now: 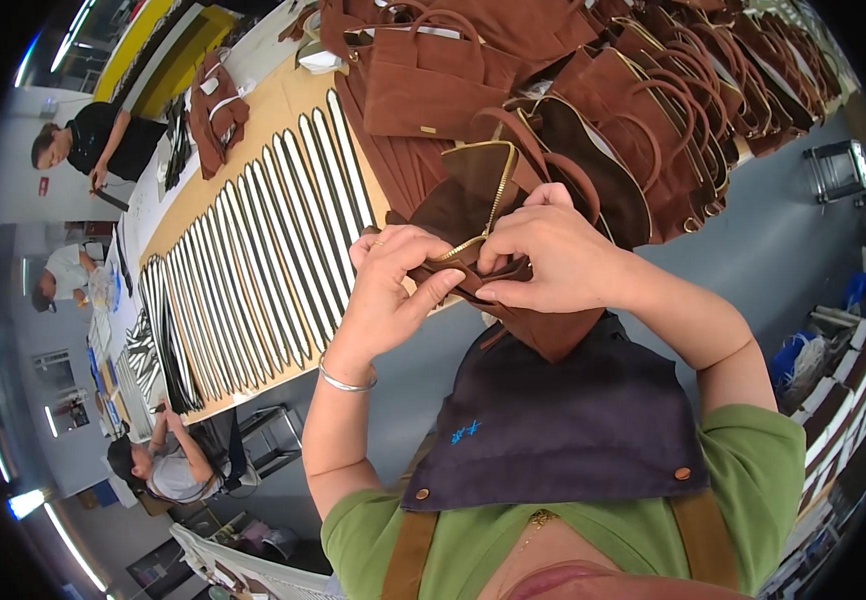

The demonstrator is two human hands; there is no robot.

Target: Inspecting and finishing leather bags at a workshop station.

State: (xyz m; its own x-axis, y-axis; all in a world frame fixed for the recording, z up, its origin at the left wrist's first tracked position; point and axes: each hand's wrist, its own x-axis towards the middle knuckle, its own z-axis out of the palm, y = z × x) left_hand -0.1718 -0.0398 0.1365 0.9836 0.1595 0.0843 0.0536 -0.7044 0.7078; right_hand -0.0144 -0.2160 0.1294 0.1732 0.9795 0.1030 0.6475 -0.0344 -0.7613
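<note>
- Nearest to us, a dark navy cloth apron (563, 420) with round copper-coloured studs (683, 474) covers the chest.
- Just past it, here's the reddish-brown, matt, soft-sided bag (553, 335), a corner pointing down at the apron; a curving gold-toothed zipper (503, 185) borders its dark brown lining (458, 205).
- Further out, we've got slim, flat, pointed strips in white and dark tones (253, 260), side by side on a tan-topped table (258, 120).
- Alongside, a crowded row of reddish-brown bags with looped handles (683, 100) runs away from us.
- Now edges: the held bag sits close to the heaped ones, little room there; on our right, smooth grey floor (753, 220) opens up.
- And the grip! Our left hand (398, 268), above a silver bangle (346, 378), pinches the bag's edge by the zipper, thumb on the near side.
- Our right hand (551, 250) is closed on that same edge, fingers curled, thumb opposite the other thumb; exact fingertip contact inside, we can't tell.
</note>
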